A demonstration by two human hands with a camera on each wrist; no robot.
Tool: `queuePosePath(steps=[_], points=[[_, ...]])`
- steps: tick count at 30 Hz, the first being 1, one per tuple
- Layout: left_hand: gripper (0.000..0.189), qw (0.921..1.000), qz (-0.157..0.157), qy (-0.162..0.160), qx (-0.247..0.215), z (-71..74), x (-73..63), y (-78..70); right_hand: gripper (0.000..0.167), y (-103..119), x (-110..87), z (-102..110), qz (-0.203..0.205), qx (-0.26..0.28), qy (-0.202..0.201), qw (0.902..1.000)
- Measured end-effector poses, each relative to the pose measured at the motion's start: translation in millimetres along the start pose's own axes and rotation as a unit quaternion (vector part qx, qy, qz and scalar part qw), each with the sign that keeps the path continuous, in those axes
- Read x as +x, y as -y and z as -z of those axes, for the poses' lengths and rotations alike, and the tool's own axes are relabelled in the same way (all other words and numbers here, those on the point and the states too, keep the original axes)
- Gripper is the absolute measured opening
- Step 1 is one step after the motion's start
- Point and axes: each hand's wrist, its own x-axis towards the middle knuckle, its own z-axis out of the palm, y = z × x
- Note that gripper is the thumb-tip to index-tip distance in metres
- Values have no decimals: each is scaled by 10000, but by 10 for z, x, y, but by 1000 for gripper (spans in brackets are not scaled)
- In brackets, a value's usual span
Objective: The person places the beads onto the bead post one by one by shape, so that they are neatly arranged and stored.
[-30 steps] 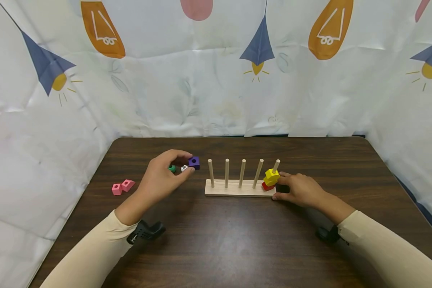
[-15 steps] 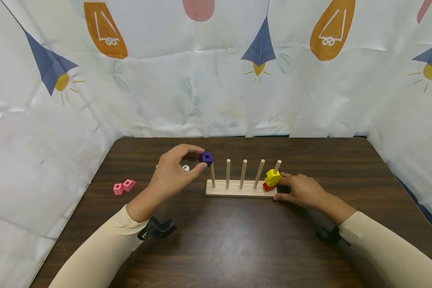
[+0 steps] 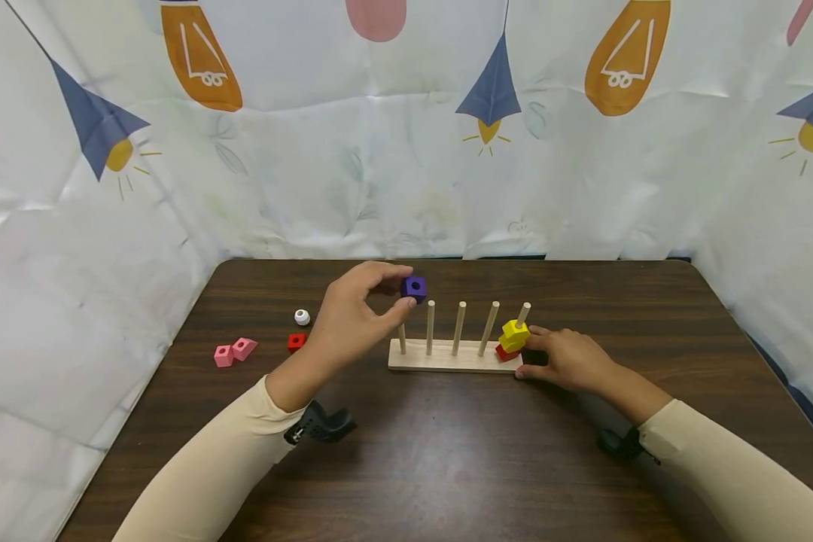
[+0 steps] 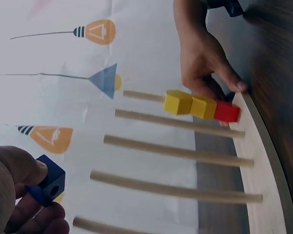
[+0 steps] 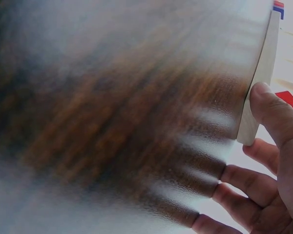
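My left hand (image 3: 355, 312) pinches a purple cube bead (image 3: 415, 287) between thumb and fingertips, its hole visible. Hand and bead are in the air over the left end of a wooden peg board (image 3: 440, 363), close to the leftmost pegs. In the left wrist view the bead (image 4: 49, 183) looks dark blue. At the board's right end, my right hand (image 3: 569, 357) grips the base, thumb (image 5: 268, 105) on its front edge and other fingers around the end. The rightmost peg carries a red bead (image 3: 506, 354) below two yellow beads (image 3: 513, 333). The other pegs hold no beads.
Left of the board lie a white bead (image 3: 302, 318), a loose red bead (image 3: 296, 342), and two pink beads (image 3: 223, 356). My left hand may cover others. A patterned cloth (image 3: 406, 188) hangs behind the dark wooden table (image 3: 440, 467).
My left hand has carried the purple bead right and upward, from beside the board to above its left pegs, uncovering the white and loose red beads. The right hand has stayed on the board.
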Motion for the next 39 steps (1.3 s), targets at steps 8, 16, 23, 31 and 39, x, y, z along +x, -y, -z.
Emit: queuePosePath(steps=[8,16,23,31,39], points=[[32,9994,208,119,-264,-140,63,-93,59,-1,1,-10,49,16,-45,10000],[30,9952,602,326,-695,-281,106,-160,59,3,-7,0,5,84,-9,10000],[29,9939,617,412,-815,-444,143,-205,60,0,-8,-3,6,51,-31,10000],[31,9938,595,433,-839,-595,170,-264,60,2,0,0,17,78,-32,10000],[31,9946,601,419,-740,-740,226,-364,60,-1,1,6,14,82,-40,10000]])
